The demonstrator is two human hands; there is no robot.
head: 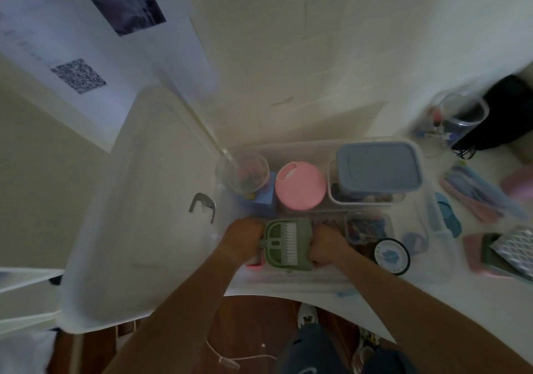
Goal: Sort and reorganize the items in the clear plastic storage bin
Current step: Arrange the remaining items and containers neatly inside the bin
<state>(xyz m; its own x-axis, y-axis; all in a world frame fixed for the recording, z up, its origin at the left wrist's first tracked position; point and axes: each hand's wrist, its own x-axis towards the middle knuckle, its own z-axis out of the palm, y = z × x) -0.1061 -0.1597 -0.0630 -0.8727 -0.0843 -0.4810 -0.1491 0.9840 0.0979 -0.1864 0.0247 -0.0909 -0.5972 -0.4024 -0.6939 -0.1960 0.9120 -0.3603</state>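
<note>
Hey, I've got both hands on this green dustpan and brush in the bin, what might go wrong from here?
The green dustpan set sits wedged between your left hand and right hand, so pulling it up may snag neighbours. The pink-lidded jar and clear cup stand just behind; a jerk could tip them.

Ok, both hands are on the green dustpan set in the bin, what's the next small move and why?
Probably lower the green dustpan set flat into the bin's near-left corner, then let go. Both hands, left and right, grip its sides there, and the pink lid and blue-lidded box fill the back row.
</note>
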